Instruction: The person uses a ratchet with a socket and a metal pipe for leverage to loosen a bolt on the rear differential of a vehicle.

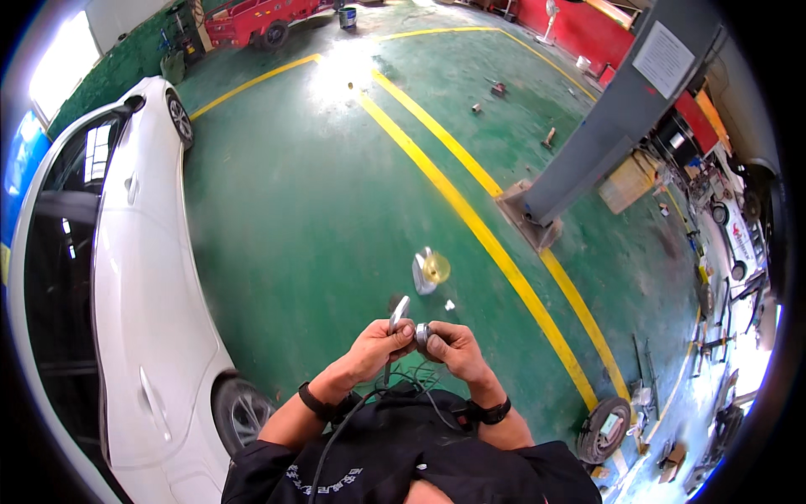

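The person stands on a green floor (294, 218), both hands raised in front of the body. The left hand (378, 349) is closed, thumb against curled fingers, around a slim silver metal piece (400, 312); the upper end of the piece projects above the fingers. The right hand (455, 349) is partly closed, with thumb and fingers pinching a round metal ring (422, 335). The ring sits between the two hands, just beside the left fingertips; I cannot tell whether those touch it.

A dark cable (331, 443) runs up the front of the dark shirt (390, 445), and thin loops of it lie below the hands. On the floor beyond the hands stands a pale container with a yellowish round top (435, 268); a small white scrap (450, 306) lies near it. A white car (138, 277) is parked at left. At right, a grey post (600, 126) stands beside yellow floor lines (470, 218), and a wheel (604, 430) rests nearer the person.
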A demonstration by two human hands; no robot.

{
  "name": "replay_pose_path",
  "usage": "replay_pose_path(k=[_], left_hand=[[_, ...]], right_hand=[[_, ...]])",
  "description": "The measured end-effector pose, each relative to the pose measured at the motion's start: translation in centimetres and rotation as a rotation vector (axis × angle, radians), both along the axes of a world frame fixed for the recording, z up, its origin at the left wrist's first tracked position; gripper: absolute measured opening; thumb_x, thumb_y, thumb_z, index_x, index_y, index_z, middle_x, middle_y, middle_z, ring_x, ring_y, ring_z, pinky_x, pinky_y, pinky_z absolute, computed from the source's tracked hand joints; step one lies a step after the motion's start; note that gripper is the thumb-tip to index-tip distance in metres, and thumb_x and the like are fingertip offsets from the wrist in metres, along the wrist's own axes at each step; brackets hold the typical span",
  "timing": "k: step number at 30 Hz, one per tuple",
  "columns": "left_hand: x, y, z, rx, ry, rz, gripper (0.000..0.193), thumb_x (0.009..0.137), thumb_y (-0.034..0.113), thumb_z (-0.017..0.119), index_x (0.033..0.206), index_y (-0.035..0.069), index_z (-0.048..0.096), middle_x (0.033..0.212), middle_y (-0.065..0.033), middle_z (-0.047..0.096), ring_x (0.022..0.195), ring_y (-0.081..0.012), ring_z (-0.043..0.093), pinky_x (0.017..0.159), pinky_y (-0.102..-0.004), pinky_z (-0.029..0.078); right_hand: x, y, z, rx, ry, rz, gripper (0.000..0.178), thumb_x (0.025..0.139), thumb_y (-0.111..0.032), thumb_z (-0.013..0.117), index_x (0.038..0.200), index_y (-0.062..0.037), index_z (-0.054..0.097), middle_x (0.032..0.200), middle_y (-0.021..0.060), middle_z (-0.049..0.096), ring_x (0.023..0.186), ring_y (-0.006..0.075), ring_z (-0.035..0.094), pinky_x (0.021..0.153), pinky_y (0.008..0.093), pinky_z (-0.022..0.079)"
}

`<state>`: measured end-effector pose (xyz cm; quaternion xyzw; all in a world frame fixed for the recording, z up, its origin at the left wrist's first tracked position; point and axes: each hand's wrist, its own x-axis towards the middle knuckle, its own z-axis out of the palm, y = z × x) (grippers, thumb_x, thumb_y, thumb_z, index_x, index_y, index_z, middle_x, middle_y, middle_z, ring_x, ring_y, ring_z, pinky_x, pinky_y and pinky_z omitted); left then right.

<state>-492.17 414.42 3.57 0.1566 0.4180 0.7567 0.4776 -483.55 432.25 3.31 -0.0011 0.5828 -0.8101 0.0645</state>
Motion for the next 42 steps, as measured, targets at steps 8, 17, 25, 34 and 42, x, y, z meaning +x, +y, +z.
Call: replay_pose_path(k=[8,17,25,34,42], left_hand=[[-30.0,7.3,0.5,-0.094,0.310,0.199,0.031,0.099,0.032,0.055,0.080,0.008,0.056,0.070,0.0056,0.044,0.060,-0.0043,0.033,0.054,-0.0227,0.024],[-61.1,14.0,1.1,-0.075,0.529,0.336,0.037,0.097,0.034,0.058,0.077,0.003,0.055,0.068,0.0028,0.046,0.064,-0.0071,0.039,0.057,-0.0244,0.029],[-88.8,25.7,2.4,-0.092,0.742,0.085,0.041,0.095,0.037,0.060,0.073,0.004,0.050,0.068,0.0013,0.048,0.064,-0.0082,0.041,0.057,-0.0247,0.033],[-113.1,45.0,0.2,-0.163,0.239,0.063,0.007,0.088,0.005,0.052,0.084,0.001,0.056,0.068,0.0010,0.051,0.056,-0.0083,0.043,0.051,-0.0199,0.033],[-139.0,59.1,-3.4,-0.214,0.843,0.063,0.015,0.082,0.008,0.062,0.068,0.002,0.062,0.057,-0.0035,0.053,0.050,-0.0154,0.046,0.045,-0.0341,0.036]], right_hand=[[-31.4,7.3,0.2,-0.005,-0.018,0.061,0.030,0.099,-0.030,0.057,0.087,-0.0028,0.057,0.070,-0.0058,0.045,0.061,0.0031,0.037,0.052,0.0210,0.030],[-62.8,13.4,1.1,-0.223,-0.089,0.199,0.030,0.100,-0.032,0.054,0.085,-0.0063,0.056,0.066,-0.0069,0.042,0.054,0.0032,0.034,0.048,0.0211,0.027],[-85.9,23.9,2.3,-0.269,-0.136,0.019,0.040,0.096,-0.045,0.056,0.085,-0.0070,0.059,0.067,-0.0055,0.046,0.052,0.0036,0.034,0.046,0.0212,0.026],[-108.5,38.4,-0.4,-0.104,0.098,-0.387,0.037,0.099,-0.040,0.053,0.084,-0.0072,0.057,0.064,-0.0043,0.046,0.055,0.0041,0.040,0.047,0.0220,0.031],[-130.7,54.4,3.9,0.591,0.252,-0.573,0.029,0.089,-0.027,0.066,0.086,0.0011,0.063,0.075,0.0177,0.064,0.067,0.0292,0.060,0.062,0.0393,0.045]])
